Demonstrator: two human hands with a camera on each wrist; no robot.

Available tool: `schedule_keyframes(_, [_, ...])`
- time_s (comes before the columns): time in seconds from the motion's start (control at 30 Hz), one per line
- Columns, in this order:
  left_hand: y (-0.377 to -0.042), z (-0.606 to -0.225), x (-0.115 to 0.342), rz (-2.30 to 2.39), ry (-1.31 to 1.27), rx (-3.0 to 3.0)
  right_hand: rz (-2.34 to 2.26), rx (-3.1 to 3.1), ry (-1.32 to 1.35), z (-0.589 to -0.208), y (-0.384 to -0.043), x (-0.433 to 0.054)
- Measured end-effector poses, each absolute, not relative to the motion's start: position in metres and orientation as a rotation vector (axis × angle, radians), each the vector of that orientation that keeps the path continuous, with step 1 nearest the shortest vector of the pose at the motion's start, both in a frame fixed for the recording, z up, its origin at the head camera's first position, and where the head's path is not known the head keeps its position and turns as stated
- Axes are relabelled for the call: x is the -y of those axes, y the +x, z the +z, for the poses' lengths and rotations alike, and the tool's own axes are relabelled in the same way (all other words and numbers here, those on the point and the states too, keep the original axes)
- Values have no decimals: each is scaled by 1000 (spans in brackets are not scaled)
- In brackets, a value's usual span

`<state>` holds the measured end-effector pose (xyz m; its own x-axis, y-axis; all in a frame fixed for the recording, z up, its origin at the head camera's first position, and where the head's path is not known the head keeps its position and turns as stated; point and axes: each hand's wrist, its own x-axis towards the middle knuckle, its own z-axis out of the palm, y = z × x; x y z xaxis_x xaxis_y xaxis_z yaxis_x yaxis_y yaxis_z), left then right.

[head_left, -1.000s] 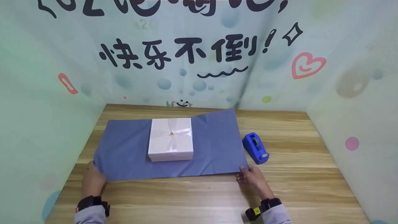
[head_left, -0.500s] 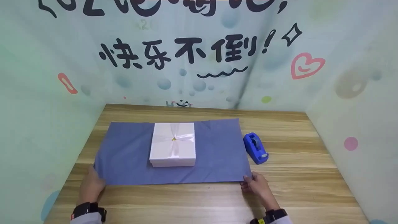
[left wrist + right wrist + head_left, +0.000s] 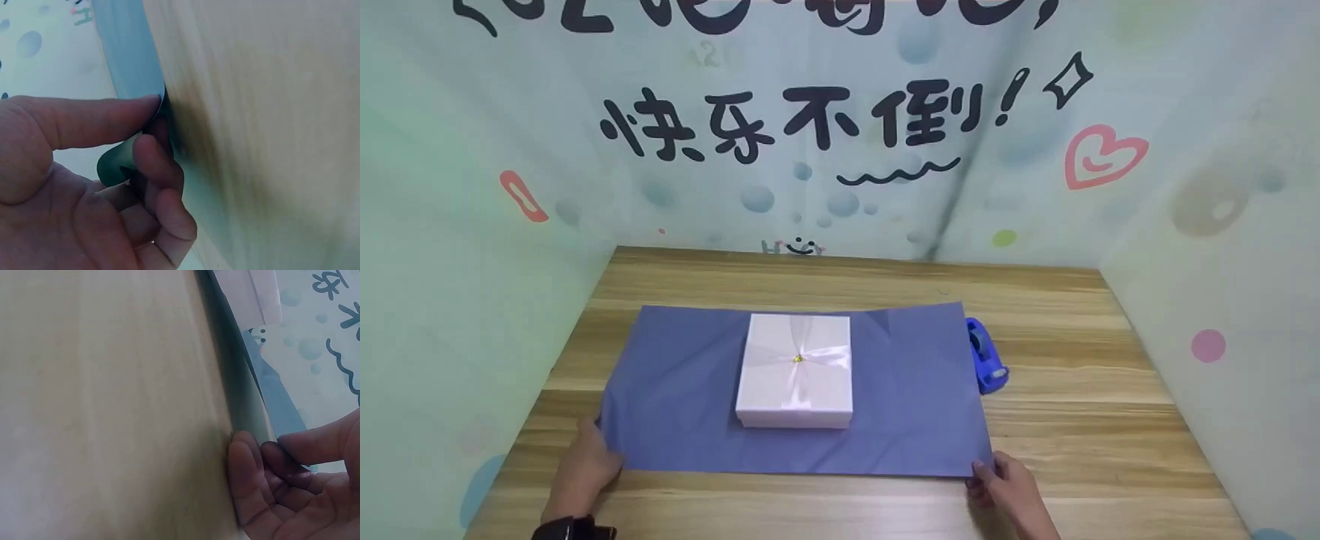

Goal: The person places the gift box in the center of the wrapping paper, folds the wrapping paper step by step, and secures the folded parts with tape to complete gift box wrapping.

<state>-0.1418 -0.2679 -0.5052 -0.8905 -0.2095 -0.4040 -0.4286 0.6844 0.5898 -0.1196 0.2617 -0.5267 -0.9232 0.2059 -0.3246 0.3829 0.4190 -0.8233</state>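
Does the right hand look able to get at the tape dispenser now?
Probably not yet: the right hand pinches the near right corner of the blue sheet. Once freed, likely yes: the sheet hides part of the blue tape dispenser, but its right side shows.

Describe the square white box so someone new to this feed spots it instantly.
On the wood-grain table lies a creased blue rectangular sheet. Near its middle sits the square white box. Only it wears a pale crossed ribbon, unlike the blue plastic tape dispenser by the sheet's right edge.
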Motion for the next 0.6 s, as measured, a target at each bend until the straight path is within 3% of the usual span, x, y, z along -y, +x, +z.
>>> schedule_keyframes(0.27, [-130, -509, 253, 1035, -423, -2538, -1361, -2513, 621, -527, -95, -285])
schedule_keyframes(0.6, [-113, -511, 219, 1048, -369, -2584, -1491, -2393, 749, -528, -70, -325])
